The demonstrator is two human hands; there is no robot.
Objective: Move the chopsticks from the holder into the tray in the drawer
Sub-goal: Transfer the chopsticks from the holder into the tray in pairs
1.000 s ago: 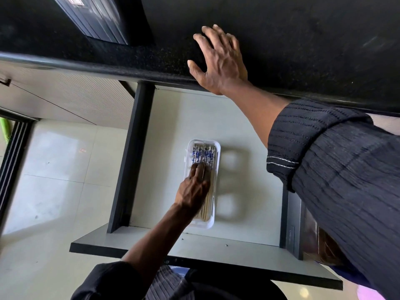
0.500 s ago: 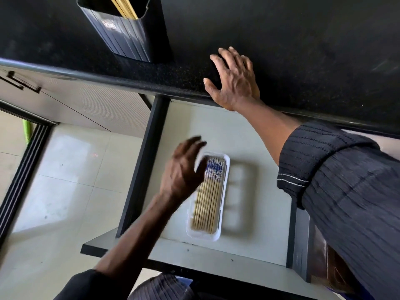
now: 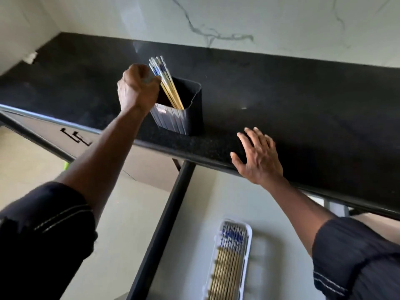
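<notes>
A black ribbed holder stands near the front edge of the black countertop, with a bundle of yellow, blue-tipped chopsticks leaning out of it to the left. My left hand is at the holder's left rim, its fingers curled around the upper part of that bundle. My right hand lies flat and open on the counter's front edge, holding nothing. Below it, in the open drawer, a white tray holds several chopsticks lying side by side, blue ends towards the counter.
The black countertop runs back to a white marbled wall. The drawer's black side wall stands left of the tray. Cabinet fronts with black handles sit under the counter on the left, above a pale tiled floor.
My left hand left the tray in the drawer, rose to the counter and closed on the chopsticks in the holder. The view tilted upward. My right hand stayed on the counter edge.
</notes>
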